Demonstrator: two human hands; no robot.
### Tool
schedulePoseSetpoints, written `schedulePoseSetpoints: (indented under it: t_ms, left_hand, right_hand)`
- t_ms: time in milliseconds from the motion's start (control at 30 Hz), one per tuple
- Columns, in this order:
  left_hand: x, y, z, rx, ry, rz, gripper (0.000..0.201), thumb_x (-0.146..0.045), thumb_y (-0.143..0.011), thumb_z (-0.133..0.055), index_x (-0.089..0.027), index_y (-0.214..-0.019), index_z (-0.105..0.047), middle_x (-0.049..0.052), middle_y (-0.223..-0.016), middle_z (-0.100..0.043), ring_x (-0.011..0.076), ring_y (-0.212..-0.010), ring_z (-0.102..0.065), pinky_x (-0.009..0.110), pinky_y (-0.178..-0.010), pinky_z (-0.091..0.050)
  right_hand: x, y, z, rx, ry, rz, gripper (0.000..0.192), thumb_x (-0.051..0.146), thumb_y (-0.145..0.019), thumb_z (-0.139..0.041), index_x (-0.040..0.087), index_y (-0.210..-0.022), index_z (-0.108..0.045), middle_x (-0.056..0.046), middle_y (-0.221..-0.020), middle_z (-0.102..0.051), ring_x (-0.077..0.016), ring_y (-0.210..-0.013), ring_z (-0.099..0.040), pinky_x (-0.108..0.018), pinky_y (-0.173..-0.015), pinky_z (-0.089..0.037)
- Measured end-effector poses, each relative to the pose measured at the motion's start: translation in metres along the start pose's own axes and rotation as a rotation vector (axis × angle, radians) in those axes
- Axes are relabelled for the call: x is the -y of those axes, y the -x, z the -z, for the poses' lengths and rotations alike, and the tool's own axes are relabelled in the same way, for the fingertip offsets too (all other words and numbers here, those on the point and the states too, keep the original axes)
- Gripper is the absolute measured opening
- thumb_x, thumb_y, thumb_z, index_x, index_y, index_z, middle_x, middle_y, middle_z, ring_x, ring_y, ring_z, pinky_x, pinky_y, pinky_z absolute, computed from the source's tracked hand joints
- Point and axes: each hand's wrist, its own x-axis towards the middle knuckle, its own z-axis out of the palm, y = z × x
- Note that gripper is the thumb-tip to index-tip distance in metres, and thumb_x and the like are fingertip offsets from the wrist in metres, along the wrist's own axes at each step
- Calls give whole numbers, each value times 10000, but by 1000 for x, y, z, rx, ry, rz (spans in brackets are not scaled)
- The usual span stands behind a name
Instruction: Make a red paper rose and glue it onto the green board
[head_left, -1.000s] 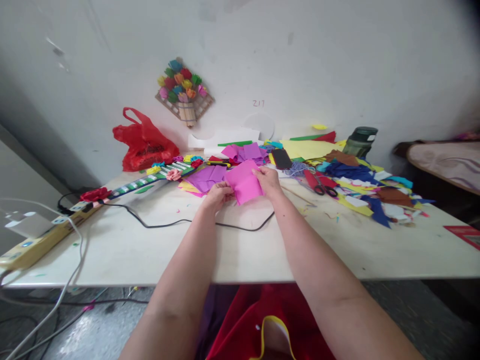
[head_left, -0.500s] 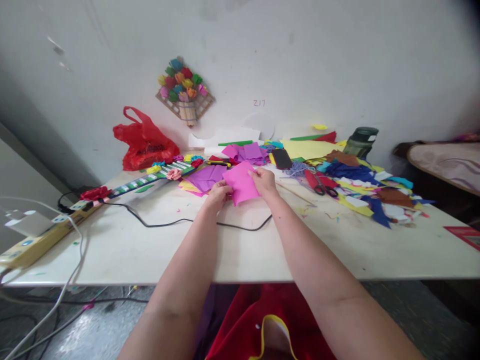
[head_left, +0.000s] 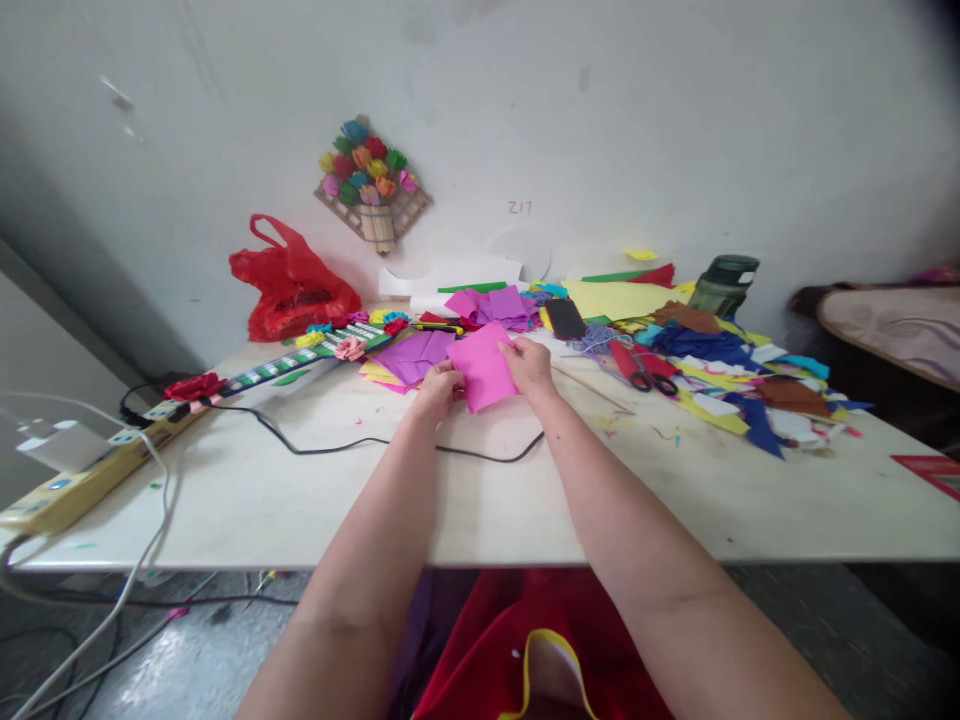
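Since a second ago, we see that the right hand (head_left: 531,368) and the pink paper (head_left: 484,372) have shifted slightly left. The right fingers are clamped on the paper's right edge, the left hand's (head_left: 439,390) on its left. We find it over the worktop (head_left: 510,510), near the purple paper (head_left: 416,356) and left of the scissors (head_left: 651,374).

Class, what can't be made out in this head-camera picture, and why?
In the head view:
Pink sheet: right edge partly covered by the right hand.
Red bag: any contents hidden by its plastic; dark print blurred.
Red flat piece: cut off by the right picture edge.
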Motion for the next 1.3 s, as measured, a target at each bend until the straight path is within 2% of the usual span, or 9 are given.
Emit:
schedulePoseSetpoints:
  t_ms: [233, 300, 400, 533, 633, 700, 900, 1133, 1300]
  left_hand:
    - [-2, -3, 1, -127, 31, -22, 104, -103, -493, -542, -162, -562, -491, -49, -452, -432, 76, -404, -404, 210, -427, -379]
    - [-5, -4, 0, -145, 92, 9, 97, -199, -573, -592, -166, -588, -502, -32, -471, -467, 90, -413, -440, 220, -429, -389]
    - [-7, -4, -1, -142, 113, 60, 293, -436, -651, -661, -166, -675, -551, -4, -528, -537, 114, -443, -503, 242, -448, -415]
    - [0, -2, -1, -80, 7, -3, 446, -432, -504, -827, -138, -762, -613, 24, -614, -606, 128, -516, -566, 242, -487, -434]
    - [6, -2, 0, 6, 15, -10, 460, -373, -469, -858, -118, -785, -643, 51, -658, -646, 154, -561, -596, 263, -512, -462]
    - [8, -4, 0, 7, 16, -14, 445, -361, -468, -860, -113, -767, -644, 49, -641, -643, 151, -547, -589, 264, -509, -466]
    - [9, -8, 3, -128, -33, -77, 399, -397, -547, -814, -150, -552, -501, -39, -462, -472, 66, -398, -423, 200, -399, -320]
    - [6, -12, 3, -285, -166, -238, 361, -430, -727, -671, -168, -562, -486, -62, -442, -388, 56, -388, -316, 201, -392, -208]
    - [4, -13, 5, -369, -198, -307, 407, -440, -737, -662, -175, -519, -444, -56, -448, -351, 62, -425, -317, 217, -409, -195]
  right_hand:
    - [0, 2, 0, -5, -5, -13, 318, 371, -726, -529, 218, -496, -372, 41, -488, -331, -128, -555, -313, -261, -549, -250]
    - [1, 3, 0, -4, 5, -5, 320, 373, -731, -528, 218, -498, -372, 40, -492, -336, -130, -558, -317, -262, -554, -252]
    - [1, 5, -2, -8, 21, 4, 318, 376, -738, -524, 218, -504, -376, 41, -497, -343, -131, -561, -317, -263, -561, -254]
    - [-1, 6, -5, 0, 23, 3, 313, 396, -744, -507, 221, -519, -378, 40, -499, -338, -132, -561, -309, -262, -557, -245]
    - [-2, 6, -6, 0, 26, 4, 324, 416, -755, -495, 223, -523, -375, 37, -500, -343, -136, -560, -310, -264, -555, -243]
    - [-2, 6, -6, -17, 33, 7, 331, 414, -760, -496, 223, -520, -372, 36, -500, -344, -135, -558, -306, -266, -559, -246]
    - [-4, 7, -8, -42, 29, 8, 343, 410, -772, -497, 222, -513, -375, 39, -502, -350, -133, -558, -309, -261, -565, -260]
    - [2, 12, -12, -21, 39, 27, 348, 419, -790, -471, 224, -524, -360, 35, -506, -361, -132, -564, -311, -262, -574, -254]
    - [8, 14, -14, -8, 41, 41, 354, 424, -805, -441, 231, -536, -317, 35, -499, -330, -137, -564, -303, -263, -574, -252]
